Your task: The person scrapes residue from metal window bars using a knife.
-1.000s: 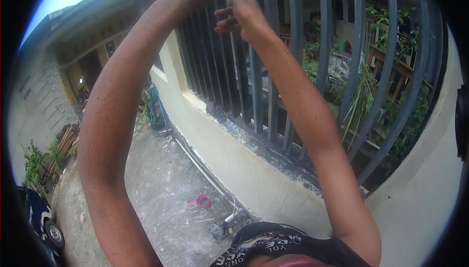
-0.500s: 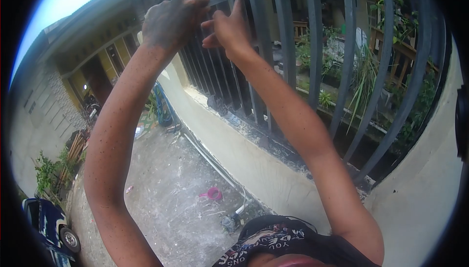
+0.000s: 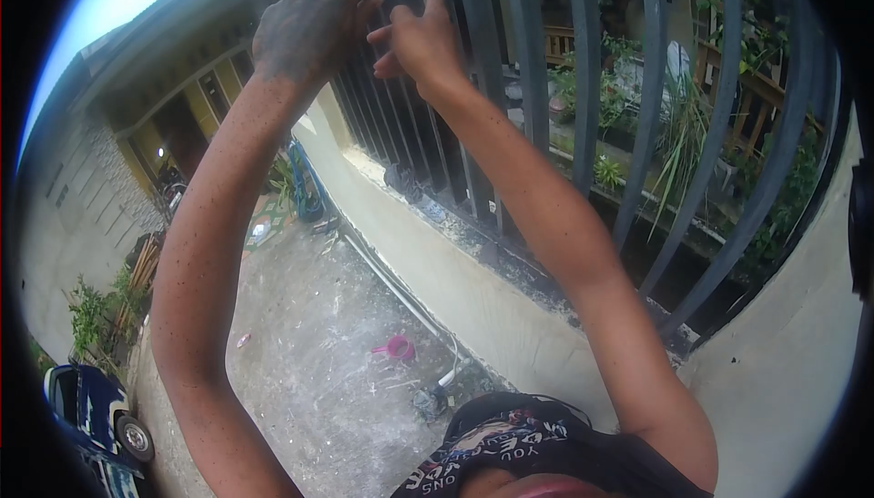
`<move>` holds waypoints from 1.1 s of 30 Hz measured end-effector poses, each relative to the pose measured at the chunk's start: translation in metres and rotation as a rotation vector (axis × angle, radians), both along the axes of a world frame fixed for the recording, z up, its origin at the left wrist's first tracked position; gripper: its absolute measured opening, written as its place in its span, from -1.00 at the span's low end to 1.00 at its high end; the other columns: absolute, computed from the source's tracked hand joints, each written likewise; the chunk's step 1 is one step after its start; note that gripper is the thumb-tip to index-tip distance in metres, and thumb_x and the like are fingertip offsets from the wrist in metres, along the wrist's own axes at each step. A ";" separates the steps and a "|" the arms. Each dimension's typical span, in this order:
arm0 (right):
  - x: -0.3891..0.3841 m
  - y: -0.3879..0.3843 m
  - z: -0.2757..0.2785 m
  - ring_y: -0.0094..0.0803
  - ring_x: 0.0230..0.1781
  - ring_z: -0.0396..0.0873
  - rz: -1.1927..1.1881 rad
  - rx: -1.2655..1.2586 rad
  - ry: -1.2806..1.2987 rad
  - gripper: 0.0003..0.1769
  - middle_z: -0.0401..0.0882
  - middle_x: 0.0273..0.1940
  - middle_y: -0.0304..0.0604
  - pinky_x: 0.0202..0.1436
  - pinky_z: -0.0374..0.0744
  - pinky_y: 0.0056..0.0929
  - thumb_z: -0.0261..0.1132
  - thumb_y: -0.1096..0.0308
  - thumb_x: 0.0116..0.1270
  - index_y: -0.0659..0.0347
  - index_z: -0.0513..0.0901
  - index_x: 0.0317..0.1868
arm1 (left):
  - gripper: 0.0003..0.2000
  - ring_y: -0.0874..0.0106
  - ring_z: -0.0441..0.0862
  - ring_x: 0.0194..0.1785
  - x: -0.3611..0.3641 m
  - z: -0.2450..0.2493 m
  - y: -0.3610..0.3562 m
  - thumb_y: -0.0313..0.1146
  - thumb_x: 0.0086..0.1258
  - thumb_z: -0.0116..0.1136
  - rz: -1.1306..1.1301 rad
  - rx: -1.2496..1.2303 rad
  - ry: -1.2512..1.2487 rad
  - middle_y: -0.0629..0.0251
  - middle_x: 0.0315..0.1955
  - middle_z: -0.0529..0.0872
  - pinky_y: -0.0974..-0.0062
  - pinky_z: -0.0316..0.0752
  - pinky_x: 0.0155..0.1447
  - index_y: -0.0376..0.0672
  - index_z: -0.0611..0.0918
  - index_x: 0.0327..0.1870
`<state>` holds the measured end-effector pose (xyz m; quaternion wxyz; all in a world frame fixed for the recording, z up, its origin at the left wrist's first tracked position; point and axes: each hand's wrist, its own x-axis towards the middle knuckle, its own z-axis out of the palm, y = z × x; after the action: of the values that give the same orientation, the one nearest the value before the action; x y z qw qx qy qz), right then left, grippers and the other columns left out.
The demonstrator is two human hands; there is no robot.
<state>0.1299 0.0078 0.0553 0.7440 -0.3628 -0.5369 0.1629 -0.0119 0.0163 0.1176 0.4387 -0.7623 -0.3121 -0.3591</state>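
We've got bright daylight, sky (image 3: 123,6) blown out; bars (image 3: 585,70) bowed by fisheye, blk vignette at corners, L hand (image 3: 308,29) hazy, dim behind bars.

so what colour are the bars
The bars are dark grey, clearest in the head view.

Black shirt (image 3: 624,463) is worn. Chest is covered by pale block lettering (image 3: 519,451), seen inverted; "YOU" and "ONS" can be made out, the rest being distorted. A multicoloured printed design (image 3: 496,429) is set among the letters. Left arm (image 3: 196,270) and right arm (image 3: 569,234) are seen bare, both flecked with small specks. Back of left hand (image 3: 300,32) is marked by a broad smudge-like patch, reaching the wrist.
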 end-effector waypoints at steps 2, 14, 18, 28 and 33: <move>0.002 0.003 0.003 -0.32 -0.56 0.76 -0.020 0.010 -0.035 -0.06 0.80 -0.21 0.08 -0.41 0.84 -0.41 0.03 0.33 0.52 0.10 -0.34 0.73 | -0.60 0.18 0.87 -0.15 0.001 0.006 0.000 0.14 0.66 -0.02 0.011 -0.009 -0.015 0.17 -0.21 0.87 0.13 0.79 -0.07 0.31 0.71 0.31; 0.000 -0.010 0.015 -0.28 -0.72 0.63 0.089 -0.061 0.039 -0.06 0.76 -0.34 0.08 -0.67 0.67 -0.32 0.00 0.34 0.49 -0.02 -0.30 0.75 | -0.61 0.23 0.87 -0.27 -0.005 0.021 -0.002 0.12 0.64 0.04 0.025 0.003 0.047 0.17 -0.34 0.87 0.15 0.78 -0.10 0.24 0.74 0.27; -0.005 -0.011 0.023 -0.28 -0.70 0.64 0.069 -0.036 0.054 -0.06 0.75 -0.34 0.07 -0.64 0.70 -0.32 0.00 0.35 0.48 0.04 -0.30 0.74 | -0.67 0.15 0.85 -0.21 -0.001 0.023 -0.040 0.03 0.57 0.15 0.014 -0.076 -0.019 0.13 -0.30 0.86 0.13 0.75 -0.06 0.16 0.80 0.15; 0.003 -0.008 0.024 -0.27 -0.72 0.61 0.094 -0.046 0.024 -0.05 0.73 -0.39 0.06 -0.68 0.66 -0.29 0.00 0.37 0.48 -0.05 -0.30 0.75 | -0.61 0.22 0.87 -0.26 -0.009 0.027 0.015 0.15 0.62 0.06 -0.017 0.043 0.028 0.17 -0.33 0.87 0.15 0.77 -0.09 0.27 0.75 0.26; 0.004 -0.017 0.033 -0.26 -0.70 0.64 0.074 -0.021 0.010 -0.05 0.75 -0.36 0.06 -0.64 0.70 -0.29 0.02 0.35 0.47 -0.01 -0.27 0.75 | -0.72 0.03 0.82 -0.19 0.006 0.025 -0.055 -0.07 0.51 0.26 -0.052 -0.122 -0.119 -0.02 -0.29 0.84 0.09 0.72 -0.01 0.02 0.84 0.02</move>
<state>0.1336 -0.0093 0.0881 0.7361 -0.3499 -0.5446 0.1977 -0.0063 -0.0392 0.1427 0.3626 -0.7729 -0.3392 -0.3951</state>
